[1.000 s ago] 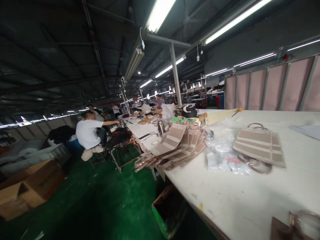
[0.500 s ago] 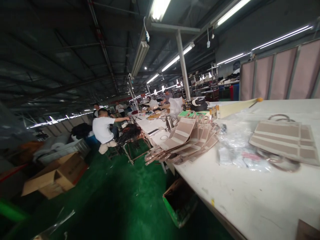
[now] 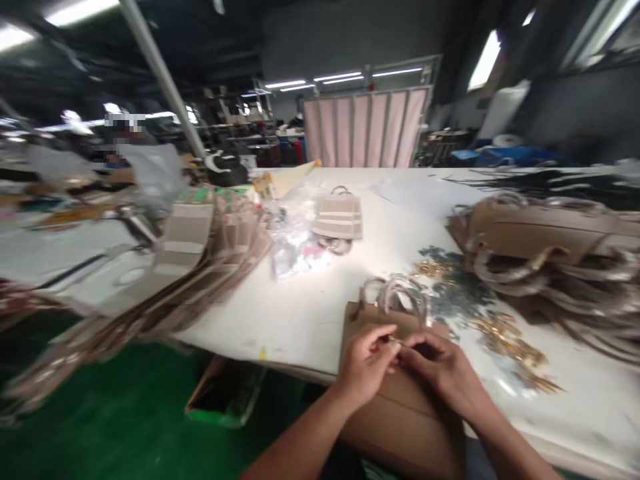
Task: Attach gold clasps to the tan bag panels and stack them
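A brown handbag panel (image 3: 400, 417) with clear-wrapped handles (image 3: 406, 293) leans at the table's near edge, in front of me. Over it, my left hand (image 3: 367, 360) and my right hand (image 3: 440, 363) meet, fingertips pinched together. Something small and shiny shows between them, too small and blurred to name. Gold metal fittings (image 3: 515, 340) lie in a loose pile to the right of my right hand. Behind them is a heap of small dark grey pieces (image 3: 460, 287).
Brown bag pieces with wrapped handles (image 3: 540, 233) are piled at the right. Beige panels (image 3: 185, 247) overhang the table's left edge. Further back lie a plastic bag (image 3: 297, 250) and a striped beige panel (image 3: 340, 217) on the white table (image 3: 310, 313). An open box (image 3: 227, 393) stands below.
The view has swung right and down from the aisle and a seated person to the table. Both my hands and the brown handbag have come into view.
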The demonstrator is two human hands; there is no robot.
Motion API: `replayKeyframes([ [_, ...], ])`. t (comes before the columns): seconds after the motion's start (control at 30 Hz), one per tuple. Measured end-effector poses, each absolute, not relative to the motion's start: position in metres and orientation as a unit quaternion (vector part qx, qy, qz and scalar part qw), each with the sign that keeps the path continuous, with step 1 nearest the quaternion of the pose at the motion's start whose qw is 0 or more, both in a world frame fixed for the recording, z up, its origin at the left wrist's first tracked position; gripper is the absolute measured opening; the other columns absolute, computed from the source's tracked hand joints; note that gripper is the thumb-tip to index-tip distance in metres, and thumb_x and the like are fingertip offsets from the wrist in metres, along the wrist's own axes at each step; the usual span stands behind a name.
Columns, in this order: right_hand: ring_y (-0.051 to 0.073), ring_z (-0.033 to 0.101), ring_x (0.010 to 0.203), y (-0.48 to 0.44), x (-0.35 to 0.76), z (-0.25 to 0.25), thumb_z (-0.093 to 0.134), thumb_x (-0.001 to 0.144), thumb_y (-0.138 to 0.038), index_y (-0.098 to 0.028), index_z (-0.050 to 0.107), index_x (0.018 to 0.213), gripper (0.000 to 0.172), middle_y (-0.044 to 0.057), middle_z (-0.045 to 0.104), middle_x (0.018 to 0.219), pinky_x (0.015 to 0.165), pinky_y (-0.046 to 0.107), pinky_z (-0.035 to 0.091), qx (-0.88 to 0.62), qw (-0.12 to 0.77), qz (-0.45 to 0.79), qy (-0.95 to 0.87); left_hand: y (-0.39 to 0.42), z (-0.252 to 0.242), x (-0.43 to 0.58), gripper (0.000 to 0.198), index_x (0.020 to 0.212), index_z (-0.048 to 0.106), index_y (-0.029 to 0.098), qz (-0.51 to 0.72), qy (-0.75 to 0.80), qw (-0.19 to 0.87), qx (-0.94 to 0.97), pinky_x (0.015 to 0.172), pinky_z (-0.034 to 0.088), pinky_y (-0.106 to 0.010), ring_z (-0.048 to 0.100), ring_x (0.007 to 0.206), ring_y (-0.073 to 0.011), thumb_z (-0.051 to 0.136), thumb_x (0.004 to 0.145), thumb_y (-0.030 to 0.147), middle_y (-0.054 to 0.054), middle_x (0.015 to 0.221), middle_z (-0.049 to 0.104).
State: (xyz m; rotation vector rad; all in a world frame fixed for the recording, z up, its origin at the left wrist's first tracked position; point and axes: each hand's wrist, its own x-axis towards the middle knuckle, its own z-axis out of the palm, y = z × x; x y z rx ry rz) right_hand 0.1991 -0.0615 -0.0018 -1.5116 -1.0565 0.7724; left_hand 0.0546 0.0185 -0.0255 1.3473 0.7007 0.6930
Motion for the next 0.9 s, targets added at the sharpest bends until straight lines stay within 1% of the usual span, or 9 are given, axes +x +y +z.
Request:
replayKeyframes([
  [0.03,0.022,0.069,0.076,-0.070,0.210,-0.002,0.083,0.087,-0.056,-0.018,0.075,0.088,0.038,0.004,0.075,0.083,0.073,0.031,0.057,-0.635,0.538,0.344,-0.434,0.027,-0.027,0.056,0.054,0.125,0.074,0.019,0.310,0.295,0.666,0.611,0.061,0.062,-0.025,0.073,0.077,-0.0168,0.073,0.090,0.059,-0.011,0.108,0.074],
  [0.07,0.021,0.069,0.074,-0.074,0.217,-0.002,0.083,0.087,-0.056,-0.019,0.075,0.088,0.038,0.003,0.074,0.079,0.072,0.030,0.056,-0.623,0.545,0.371,-0.422,0.033,-0.029,0.057,0.050,0.123,0.074,0.018,0.309,0.278,0.668,0.617,0.059,0.061,-0.023,0.073,0.076,-0.0159,0.073,0.090,0.056,-0.011,0.109,0.073],
  [0.2,0.018,0.069,0.072,-0.064,0.221,-0.003,0.084,0.088,-0.055,-0.019,0.073,0.103,0.041,0.003,0.075,0.080,0.069,0.028,0.055,-0.565,0.595,0.438,-0.366,0.037,-0.029,0.055,0.038,0.119,0.073,0.017,0.304,0.268,0.670,0.622,0.061,0.061,-0.022,0.073,0.077,-0.0150,0.072,0.093,0.045,-0.009,0.109,0.072],
  [0.27,0.018,0.070,0.072,-0.058,0.220,-0.003,0.084,0.087,-0.056,-0.017,0.074,0.105,0.043,0.004,0.076,0.079,0.069,0.028,0.056,-0.563,0.588,0.453,-0.363,0.033,-0.028,0.054,0.035,0.118,0.073,0.018,0.307,0.272,0.664,0.625,0.062,0.062,-0.022,0.073,0.076,-0.0144,0.071,0.095,0.043,-0.008,0.107,0.072],
  [0.33,0.018,0.070,0.069,-0.056,0.220,-0.004,0.083,0.088,-0.057,-0.017,0.076,0.103,0.044,0.005,0.075,0.076,0.068,0.029,0.057,-0.569,0.571,0.461,-0.370,0.031,-0.028,0.055,0.032,0.118,0.073,0.019,0.313,0.271,0.659,0.628,0.063,0.063,-0.023,0.073,0.076,-0.0143,0.071,0.095,0.041,-0.007,0.105,0.072],
  [0.43,0.018,0.069,0.067,-0.056,0.220,-0.006,0.079,0.090,-0.060,-0.017,0.077,0.100,0.044,0.004,0.075,0.075,0.067,0.028,0.057,-0.586,0.556,0.447,-0.384,0.031,-0.030,0.056,0.029,0.118,0.073,0.019,0.321,0.269,0.654,0.630,0.064,0.063,-0.023,0.073,0.076,-0.0141,0.070,0.096,0.038,-0.006,0.103,0.073],
  [0.6,0.018,0.069,0.071,-0.058,0.212,-0.011,0.067,0.098,-0.062,-0.019,0.075,0.101,0.043,0.003,0.074,0.079,0.066,0.027,0.055,-0.622,0.541,0.393,-0.407,0.030,-0.034,0.057,0.024,0.114,0.074,0.020,0.332,0.277,0.635,0.640,0.061,0.064,-0.022,0.071,0.073,-0.0131,0.068,0.096,0.035,-0.005,0.104,0.072],
  [0.8,0.020,0.068,0.074,-0.061,0.201,-0.008,0.062,0.103,-0.059,-0.022,0.070,0.093,0.039,0.002,0.070,0.080,0.068,0.027,0.055,-0.642,0.541,0.349,-0.417,0.027,-0.032,0.057,0.025,0.113,0.076,0.021,0.341,0.273,0.608,0.663,0.066,0.067,-0.025,0.074,0.078,-0.0161,0.067,0.098,0.039,-0.006,0.107,0.072],
  [0.9,0.022,0.069,0.076,-0.062,0.200,-0.005,0.063,0.102,-0.059,-0.021,0.071,0.093,0.040,0.003,0.071,0.082,0.070,0.029,0.056,-0.629,0.559,0.358,-0.405,0.027,-0.028,0.057,0.028,0.113,0.076,0.020,0.333,0.278,0.625,0.650,0.067,0.067,-0.026,0.074,0.078,-0.0167,0.069,0.096,0.042,-0.007,0.106,0.073],
])
